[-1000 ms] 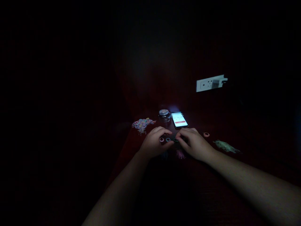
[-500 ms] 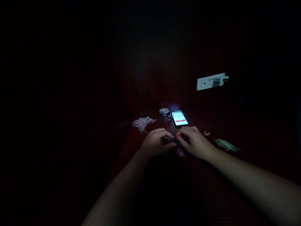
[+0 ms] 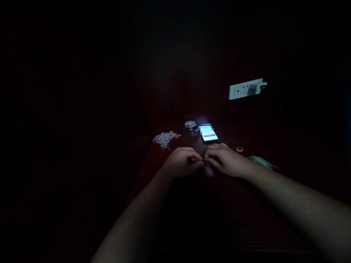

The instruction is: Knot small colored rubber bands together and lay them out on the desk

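My left hand (image 3: 184, 161) is closed in a pinch, thumb and forefinger pressed together at the middle of the dark red table (image 3: 246, 204). Facing it, my right hand (image 3: 225, 160) pinches too, its fingertips almost meeting the left ones. Whatever lies between the fingertips is dark, tiny and mostly hidden. Just below them lies a pink bunch of thin strands or bands (image 3: 209, 171). A loose heap of small multicoloured rubber bands (image 3: 165, 138) spreads left of my left hand. Beyond my right wrist rest a coral-coloured ring (image 3: 239, 149) and a pale green bunch of strands (image 3: 261, 161).
Behind my hands stand a small clear jar with a patterned lid (image 3: 190, 128) and a phone (image 3: 209, 134) with a lit screen. A white wall socket (image 3: 246, 88) holds a plug (image 3: 256, 87). Everything else sinks into darkness.
The whole view has shifted slightly, so things sit higher. The left fingertips have tightened together, and both hands are nearer the pink bunch.
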Demonstrator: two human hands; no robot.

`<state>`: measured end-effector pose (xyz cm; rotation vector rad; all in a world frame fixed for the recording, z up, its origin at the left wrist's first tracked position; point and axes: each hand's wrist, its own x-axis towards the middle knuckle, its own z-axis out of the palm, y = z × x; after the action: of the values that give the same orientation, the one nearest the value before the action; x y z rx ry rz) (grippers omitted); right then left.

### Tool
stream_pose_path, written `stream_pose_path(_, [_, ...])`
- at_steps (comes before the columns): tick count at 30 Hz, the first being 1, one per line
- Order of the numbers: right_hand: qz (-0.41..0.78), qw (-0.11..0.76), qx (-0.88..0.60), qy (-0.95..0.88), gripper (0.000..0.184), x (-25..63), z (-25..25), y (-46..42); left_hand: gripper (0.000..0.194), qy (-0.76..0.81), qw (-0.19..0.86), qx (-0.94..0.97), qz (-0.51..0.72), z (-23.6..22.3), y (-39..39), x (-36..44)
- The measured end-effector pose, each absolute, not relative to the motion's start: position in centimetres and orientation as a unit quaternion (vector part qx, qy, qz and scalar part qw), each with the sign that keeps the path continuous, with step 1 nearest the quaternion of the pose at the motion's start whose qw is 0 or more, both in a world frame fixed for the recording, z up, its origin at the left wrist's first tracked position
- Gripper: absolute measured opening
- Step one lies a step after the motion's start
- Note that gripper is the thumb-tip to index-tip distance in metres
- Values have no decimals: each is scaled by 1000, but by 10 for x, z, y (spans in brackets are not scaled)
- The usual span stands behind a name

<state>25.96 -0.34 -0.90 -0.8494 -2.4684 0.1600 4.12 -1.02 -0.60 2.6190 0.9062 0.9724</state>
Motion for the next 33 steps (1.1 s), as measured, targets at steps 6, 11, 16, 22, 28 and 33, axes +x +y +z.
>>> stream_pose_path(6, [67, 201, -297, -931, 13, 266, -9, 0, 11, 329, 73, 879, 338, -4, -8, 38])
stream_pose_path(11, [74, 200, -298, -930, 14, 265, -11, 1, 11, 335, 64, 879, 333, -5, -7, 37])
stream_pose_path(16, [72, 195, -303, -930, 15, 266, -12, 1, 12, 345, 58, 877, 330, -5, -6, 36])
stream_pose_path(22, [69, 216, -296, -928, 25, 269, -14, 4, 12, 355, 48, 872, 333, -6, -4, 34])
stream_pose_path(28, [92, 181, -276, -939, 40, 270, -13, 0, 12, 360, 51, 871, 330, -5, -5, 34])
stream_pose_path(33, [111, 177, -274, -939, 36, 270, -13, -3, 12, 359, 54, 871, 331, -4, -5, 35])
